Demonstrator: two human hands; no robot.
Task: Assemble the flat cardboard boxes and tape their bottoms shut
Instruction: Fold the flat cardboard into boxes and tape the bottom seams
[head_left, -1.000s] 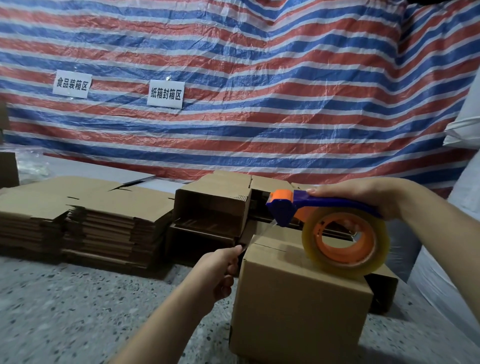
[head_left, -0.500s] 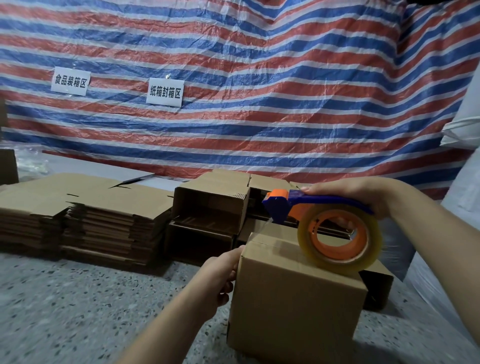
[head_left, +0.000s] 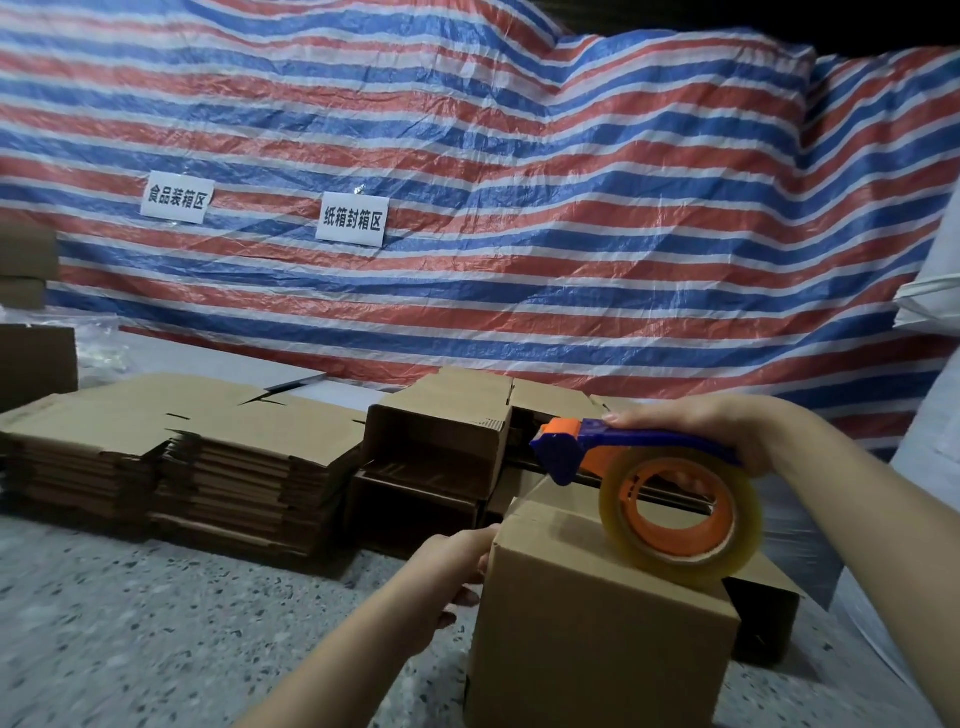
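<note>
The assembled box (head_left: 597, 623) stands on the speckled floor (head_left: 156, 623), nearest. The left hand (head_left: 452, 571) curls against its left edge. The right hand (head_left: 696, 431) grips the tape dispenser (head_left: 649, 483), nose pointing left, roll resting atop the box. Behind lie open boxes (head_left: 436, 452) and flat cardboard stacks (head_left: 182, 457).

Blue-orange tape dispenser (head_left: 613, 449) (red-blue-white striped tarp (head_left: 519, 208))
</note>
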